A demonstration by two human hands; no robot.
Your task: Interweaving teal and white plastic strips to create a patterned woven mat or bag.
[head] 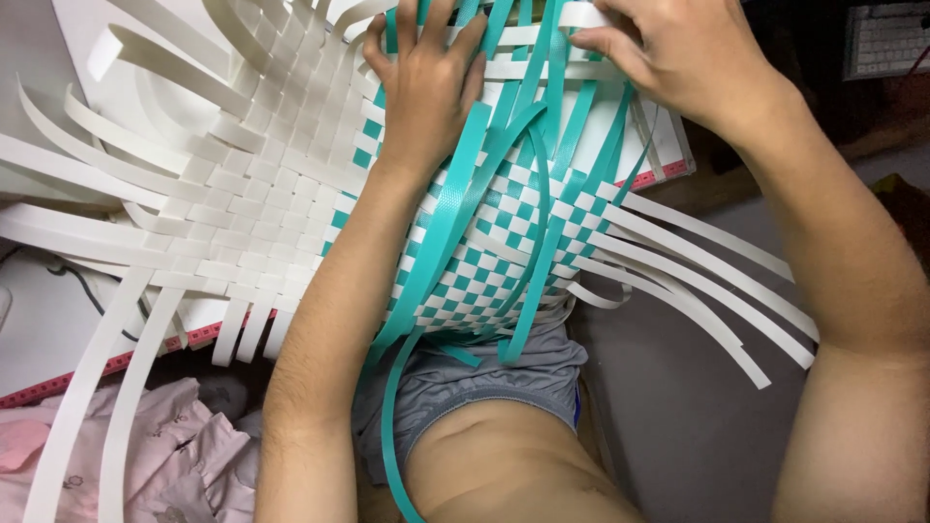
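A white board (668, 155) with a red ruled edge lies under the work, its corner showing at three o'clock. Pink patterned cloth (184, 455) is bunched at seven o'clock. Grey shorts (504, 373) sit at six o'clock. A pale keyboard (886, 39) rests at one o'clock, in the dark far corner.

You sat over a white board (668, 145) edged with a red ruled strip (58, 383). Grey floor (678, 416) filled the lower right of the frame, pink cloth (184, 455) the lower left, and a pale keyboard (886, 39) the dark upper right corner.
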